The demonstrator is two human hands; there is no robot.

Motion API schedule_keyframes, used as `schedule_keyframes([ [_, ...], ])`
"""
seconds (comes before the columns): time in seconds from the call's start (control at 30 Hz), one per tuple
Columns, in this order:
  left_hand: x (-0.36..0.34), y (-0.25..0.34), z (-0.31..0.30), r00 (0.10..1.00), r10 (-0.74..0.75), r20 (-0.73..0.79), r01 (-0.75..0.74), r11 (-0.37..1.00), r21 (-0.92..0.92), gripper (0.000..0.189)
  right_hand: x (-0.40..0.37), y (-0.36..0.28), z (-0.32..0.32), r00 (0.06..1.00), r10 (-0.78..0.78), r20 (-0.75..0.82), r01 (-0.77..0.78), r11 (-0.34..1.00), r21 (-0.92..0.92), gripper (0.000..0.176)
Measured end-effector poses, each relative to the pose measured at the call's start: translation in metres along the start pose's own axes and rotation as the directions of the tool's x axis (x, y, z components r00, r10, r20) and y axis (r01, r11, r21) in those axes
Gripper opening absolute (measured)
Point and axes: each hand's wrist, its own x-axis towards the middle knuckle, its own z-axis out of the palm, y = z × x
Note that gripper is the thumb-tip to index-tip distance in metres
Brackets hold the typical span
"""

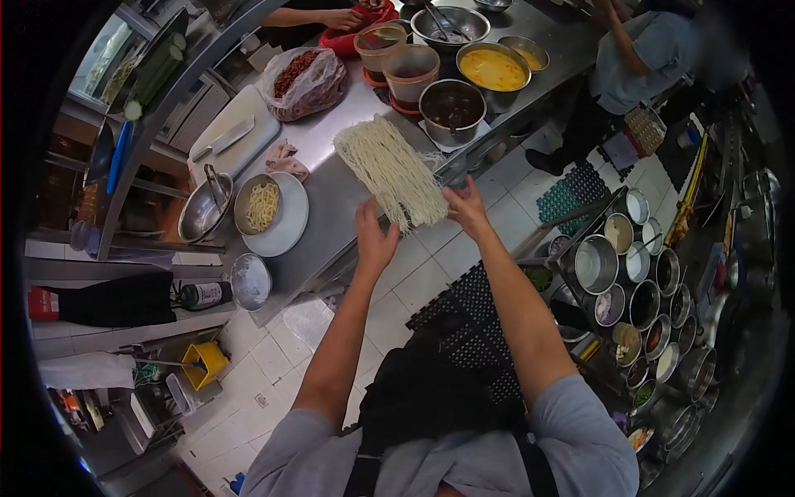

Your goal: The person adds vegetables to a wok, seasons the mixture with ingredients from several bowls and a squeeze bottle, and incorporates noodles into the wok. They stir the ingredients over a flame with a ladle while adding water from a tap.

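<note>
A wide slab of pale noodles (391, 171) lies across the steel counter (319, 207), its near end reaching over the front edge. My left hand (377, 238) is at the near left corner of the noodles, fingers apart, with nothing visible in it. At the near right corner is my right hand (468, 207), its thumb and fingers spread beside the strands. Whether either hand touches the noodles is hard to tell.
Behind the noodles stand a pot of dark sauce (452, 106), a bowl of yellow liquid (494, 68) and plastic tubs (411, 70). A knife (225, 137) rests on a cutting board (240, 124). Another person's hand (341, 20) is at the back; another person (646, 58) stands right.
</note>
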Motion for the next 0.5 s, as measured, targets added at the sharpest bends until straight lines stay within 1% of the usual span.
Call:
schedule_keyframes([
  [0.03, -0.002, -0.004, 0.001, 1.0, -0.012, 0.004, 0.012, 0.999, -0.049, 0.078, 0.01, -0.009, 0.015, 1.0, -0.014, 0.028, 0.008, 0.975, 0.22, 0.097],
  [0.07, -0.002, -0.007, 0.001, 1.0, -0.018, 0.007, 0.019, 0.995, -0.099, 0.077, 0.017, -0.013, 0.025, 0.998, -0.037, 0.049, 0.012, 0.902, 0.432, 0.093],
  [0.1, 0.0, -0.011, 0.005, 1.0, -0.017, 0.002, 0.017, 0.995, -0.096, 0.077, 0.025, -0.012, 0.029, 0.998, -0.041, 0.053, 0.014, 0.901, 0.433, 0.093],
  [0.13, -0.003, -0.015, 0.011, 0.974, -0.224, 0.02, 0.221, 0.934, -0.28, 0.073, 0.03, -0.01, 0.033, 0.998, -0.002, 0.062, -0.014, 0.969, 0.248, 0.087],
  [0.17, -0.004, -0.02, 0.014, 0.906, -0.416, 0.075, 0.403, 0.797, -0.45, 0.07, 0.034, -0.006, 0.037, 0.997, 0.039, 0.065, -0.042, 0.998, 0.049, 0.081],
  [0.2, -0.003, -0.022, 0.01, 0.903, -0.423, 0.072, 0.407, 0.794, -0.452, 0.07, 0.036, -0.001, 0.04, 0.997, 0.041, 0.069, -0.044, 0.998, 0.042, 0.081],
  [0.23, 0.0, -0.026, 0.005, 0.882, -0.454, 0.123, 0.443, 0.713, -0.543, 0.068, 0.038, 0.004, 0.042, 0.998, -0.047, 0.052, 0.053, 0.991, -0.124, 0.076],
  [0.27, 0.003, -0.029, 0.0, 0.861, -0.477, 0.178, 0.473, 0.621, -0.625, 0.066, 0.04, 0.008, 0.043, 0.989, -0.137, 0.051, 0.146, 0.946, -0.288, 0.072],
  [0.3, 0.005, -0.029, -0.004, 0.858, -0.482, 0.176, 0.475, 0.616, -0.629, 0.066, 0.034, -0.001, 0.043, 0.989, -0.136, 0.055, 0.146, 0.944, -0.295, 0.072],
  [0.37, 0.007, -0.029, -0.01, 0.82, -0.549, 0.161, 0.524, 0.607, -0.598, 0.061, 0.018, -0.028, 0.044, 0.963, -0.262, -0.057, 0.2, 0.846, -0.495, 0.064],
  [0.4, 0.009, -0.03, -0.009, 0.821, -0.548, 0.158, 0.52, 0.607, -0.601, 0.061, 0.028, -0.026, 0.042, 0.962, -0.266, -0.055, 0.205, 0.844, -0.496, 0.064],
  [0.43, 0.007, -0.03, -0.007, 0.837, -0.532, 0.13, 0.495, 0.635, -0.593, 0.058, 0.042, -0.021, 0.037, 0.901, -0.433, -0.005, 0.343, 0.72, -0.603, 0.062],
  [0.47, 0.004, -0.031, -0.006, 0.851, -0.516, 0.1, 0.47, 0.662, -0.584, 0.055, 0.057, -0.015, 0.035, 0.812, -0.58, 0.069, 0.459, 0.561, -0.689, 0.061],
  [0.5, 0.002, -0.028, -0.007, 0.85, -0.519, 0.093, 0.469, 0.662, -0.585, 0.055, 0.06, -0.024, 0.039, 0.811, -0.581, 0.076, 0.465, 0.559, -0.686, 0.061],
])
